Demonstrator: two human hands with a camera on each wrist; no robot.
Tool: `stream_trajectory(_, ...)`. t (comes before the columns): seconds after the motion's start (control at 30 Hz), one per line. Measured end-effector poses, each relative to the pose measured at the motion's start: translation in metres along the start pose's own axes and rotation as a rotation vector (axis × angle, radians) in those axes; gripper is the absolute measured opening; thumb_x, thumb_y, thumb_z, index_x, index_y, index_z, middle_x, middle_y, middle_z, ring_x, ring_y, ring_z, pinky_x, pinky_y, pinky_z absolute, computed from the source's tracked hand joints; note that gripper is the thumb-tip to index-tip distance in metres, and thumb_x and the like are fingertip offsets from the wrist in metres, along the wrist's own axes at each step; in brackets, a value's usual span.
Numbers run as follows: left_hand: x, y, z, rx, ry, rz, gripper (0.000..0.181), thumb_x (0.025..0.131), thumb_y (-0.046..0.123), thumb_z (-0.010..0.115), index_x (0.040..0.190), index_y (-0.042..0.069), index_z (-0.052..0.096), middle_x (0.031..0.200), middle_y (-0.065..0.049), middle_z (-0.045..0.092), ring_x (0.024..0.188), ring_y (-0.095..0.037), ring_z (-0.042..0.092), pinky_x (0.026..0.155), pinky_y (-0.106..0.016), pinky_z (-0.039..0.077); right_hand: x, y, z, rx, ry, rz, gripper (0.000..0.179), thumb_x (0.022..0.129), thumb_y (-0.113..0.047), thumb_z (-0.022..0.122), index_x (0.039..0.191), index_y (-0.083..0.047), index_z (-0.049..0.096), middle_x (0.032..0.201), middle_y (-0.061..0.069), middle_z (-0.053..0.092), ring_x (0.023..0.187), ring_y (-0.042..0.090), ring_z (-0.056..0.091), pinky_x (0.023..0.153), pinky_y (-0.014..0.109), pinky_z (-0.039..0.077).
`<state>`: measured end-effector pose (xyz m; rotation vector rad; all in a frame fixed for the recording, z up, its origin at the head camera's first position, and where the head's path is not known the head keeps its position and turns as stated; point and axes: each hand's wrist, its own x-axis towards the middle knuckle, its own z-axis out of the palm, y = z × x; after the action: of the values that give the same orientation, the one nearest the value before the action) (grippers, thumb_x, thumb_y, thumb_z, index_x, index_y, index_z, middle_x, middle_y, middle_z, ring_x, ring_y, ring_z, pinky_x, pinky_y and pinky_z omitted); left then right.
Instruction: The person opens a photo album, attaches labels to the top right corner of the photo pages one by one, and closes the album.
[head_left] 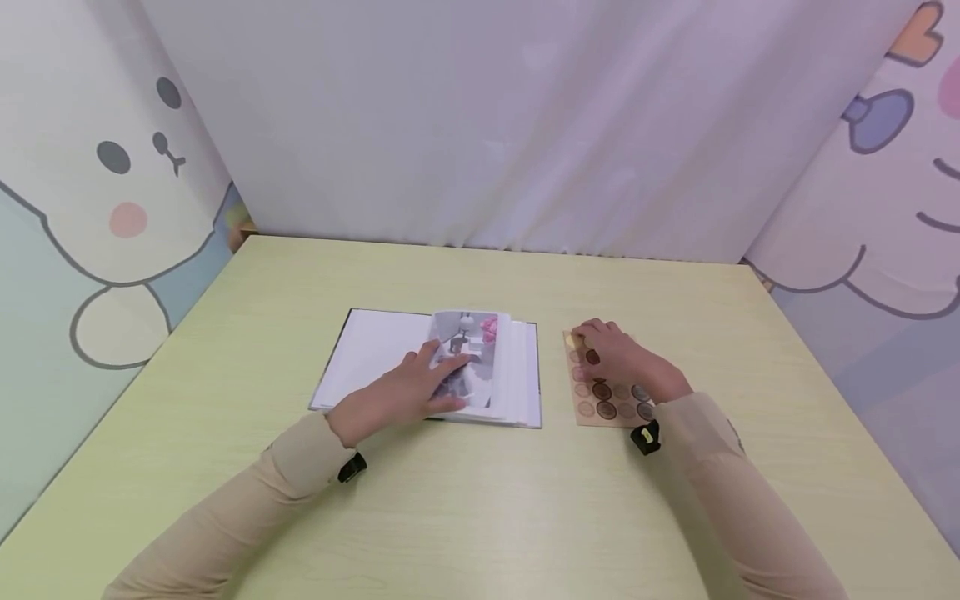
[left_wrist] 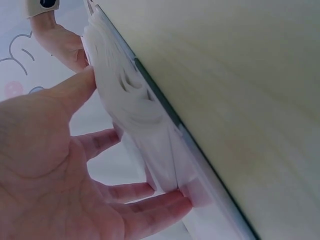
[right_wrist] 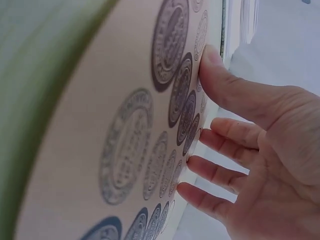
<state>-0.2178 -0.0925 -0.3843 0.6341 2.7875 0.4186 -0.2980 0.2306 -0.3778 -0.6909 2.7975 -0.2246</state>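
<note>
An open photo album [head_left: 378,346] lies on the table, its loose pages [left_wrist: 120,90] bowed up along the near edge. My left hand [head_left: 405,392] rests on it with fingers spread, pressing a page with a printed picture [head_left: 480,383] that shows a pink flower. To the right lies a brown sheet of round stickers [head_left: 592,421], in light and dark rows with stamp-like designs. My right hand [head_left: 618,354] reaches over the sheet's upper part, thumb and fingertips touching its surface. The right wrist view shows the fingers [right_wrist: 210,172] loosely bent and apart, with nothing visible between them.
Both things lie on a pale yellow-green table [head_left: 450,517]. A white curtain [head_left: 487,125] hangs behind its far edge, and cartoon-printed cloths [head_left: 105,208] hang at both sides. Dark wrist devices [head_left: 647,437] sit below both cuffs.
</note>
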Motion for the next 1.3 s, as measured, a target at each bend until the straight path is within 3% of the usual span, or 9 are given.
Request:
stream_trajectory(0.17, 0.0, 0.0, 0.0, 0.001, 0.01, 0.01, 0.069, 0.089, 0.052, 0.054, 0.147, 0.024, 0.029, 0.148, -0.023, 0.018, 0.117, -0.038, 0.041, 0.081, -0.049, 0.049, 0.001, 0.0, 0.0, -0.015, 0.007, 0.014, 0.069, 0.085, -0.028, 0.068, 0.138, 0.004, 0.035, 0.138, 0.023, 0.038, 0.119, 0.04, 0.038, 0.098, 0.056, 0.034)
stream_trajectory(0.4, -0.001, -0.001, 0.0, -0.001, 0.015, 0.024, 0.068, 0.089, 0.05, 0.053, 0.146, 0.022, 0.03, 0.148, -0.023, 0.019, 0.114, -0.036, 0.042, 0.08, -0.046, 0.049, 0.0, 0.006, 0.006, 0.113, 0.057, 0.032, 0.058, 0.084, -0.026, 0.07, 0.128, 0.0, 0.044, 0.127, 0.017, 0.046, 0.106, 0.032, 0.042, 0.091, 0.05, 0.037)
stream_trajectory(0.6, -0.001, -0.001, 0.001, -0.008, 0.005, 0.013, 0.068, 0.09, 0.05, 0.053, 0.147, 0.023, 0.029, 0.149, -0.023, 0.016, 0.119, -0.039, 0.04, 0.083, -0.049, 0.049, 0.002, 0.01, 0.011, 0.076, 0.106, -0.014, 0.047, 0.083, -0.025, 0.071, 0.118, 0.001, 0.052, 0.121, 0.017, 0.051, 0.101, 0.031, 0.045, 0.083, 0.043, 0.04)
stream_trajectory(1.0, -0.002, -0.001, 0.001, -0.014, 0.004, 0.017, 0.068, 0.09, 0.05, 0.053, 0.147, 0.023, 0.029, 0.15, -0.024, 0.015, 0.12, -0.04, 0.039, 0.083, -0.051, 0.049, 0.001, 0.001, 0.01, 0.046, 0.148, -0.004, 0.022, 0.088, -0.011, 0.063, 0.107, 0.0, 0.06, 0.119, 0.018, 0.053, 0.105, 0.035, 0.049, 0.089, 0.046, 0.044)
stream_trajectory(1.3, -0.001, -0.001, 0.001, -0.011, 0.002, 0.009, 0.068, 0.09, 0.05, 0.053, 0.147, 0.024, 0.028, 0.15, -0.024, 0.015, 0.121, -0.04, 0.039, 0.084, -0.051, 0.048, 0.002, -0.001, 0.011, 0.091, 0.167, 0.028, 0.02, 0.088, -0.009, 0.063, 0.105, 0.0, 0.06, 0.112, 0.015, 0.053, 0.102, 0.031, 0.051, 0.089, 0.045, 0.045)
